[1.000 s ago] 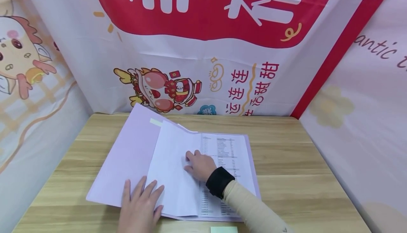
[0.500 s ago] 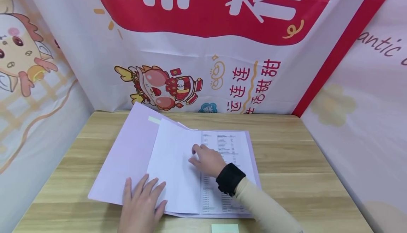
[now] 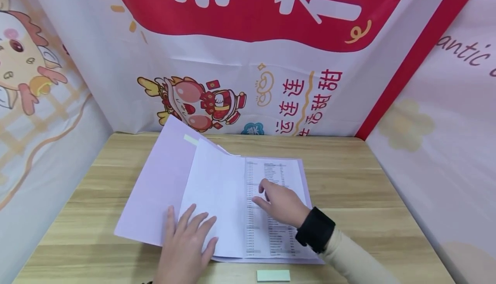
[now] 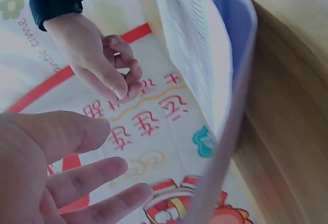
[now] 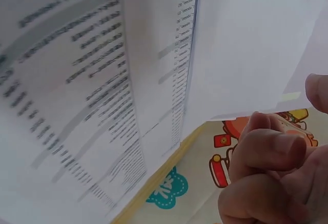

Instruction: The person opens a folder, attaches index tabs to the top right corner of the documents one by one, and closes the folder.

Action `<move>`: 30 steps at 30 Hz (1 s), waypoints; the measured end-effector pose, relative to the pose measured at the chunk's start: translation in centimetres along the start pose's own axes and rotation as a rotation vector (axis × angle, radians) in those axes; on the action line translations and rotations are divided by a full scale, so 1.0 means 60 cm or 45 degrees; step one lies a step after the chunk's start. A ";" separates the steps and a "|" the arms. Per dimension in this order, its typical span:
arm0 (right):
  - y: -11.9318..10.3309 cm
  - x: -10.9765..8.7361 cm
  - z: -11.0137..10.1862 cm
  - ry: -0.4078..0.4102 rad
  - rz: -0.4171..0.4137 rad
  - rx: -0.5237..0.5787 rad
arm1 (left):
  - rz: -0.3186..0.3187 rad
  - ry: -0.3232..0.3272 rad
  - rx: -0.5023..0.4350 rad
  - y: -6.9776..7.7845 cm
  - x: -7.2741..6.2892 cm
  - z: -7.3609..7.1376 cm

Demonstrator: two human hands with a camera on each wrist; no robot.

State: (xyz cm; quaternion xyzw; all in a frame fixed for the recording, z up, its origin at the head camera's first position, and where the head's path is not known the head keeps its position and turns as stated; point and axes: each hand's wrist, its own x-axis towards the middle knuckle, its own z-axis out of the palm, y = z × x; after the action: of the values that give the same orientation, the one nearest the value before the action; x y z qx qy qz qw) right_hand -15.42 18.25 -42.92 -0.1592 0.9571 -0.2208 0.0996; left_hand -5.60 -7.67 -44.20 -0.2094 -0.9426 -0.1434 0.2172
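A lilac folder (image 3: 151,193) lies spread on the table, its left cover raised at an angle. On its left side is a blank white page (image 3: 215,180); a printed list page (image 3: 257,236) lies on the right. My left hand (image 3: 187,243), fingers spread and straight, is at the lower part of the blank page and cover. Over the printed page hovers my right hand (image 3: 284,204), its fingers loosely bent. Nothing shows between the right hand's (image 5: 271,172) thumb and fingers in the right wrist view. A black band (image 3: 315,230) wraps the right wrist.
A pale green sticky pad (image 3: 273,275) lies at the table's front, just below the folder. The wooden table (image 3: 348,180) meets a printed cloth (image 3: 217,56) at the back, with cloth walls on both sides. A pale label strip (image 3: 191,140) is on the folder cover.
My right hand has moved right, from the blank page to over the printed page. My left hand has shifted slightly right and up, and the cover leans a little more upright.
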 end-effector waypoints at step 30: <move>0.087 -0.194 0.100 -0.217 -0.050 0.434 | 0.128 -0.751 -0.026 0.075 0.030 0.136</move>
State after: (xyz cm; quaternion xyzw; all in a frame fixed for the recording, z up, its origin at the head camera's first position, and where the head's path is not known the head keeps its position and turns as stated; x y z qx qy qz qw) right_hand -4.40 24.42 -49.20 -0.1767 0.8906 -0.3674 0.2017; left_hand -7.88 -0.19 -49.61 -0.2905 -0.9520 -0.0749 -0.0612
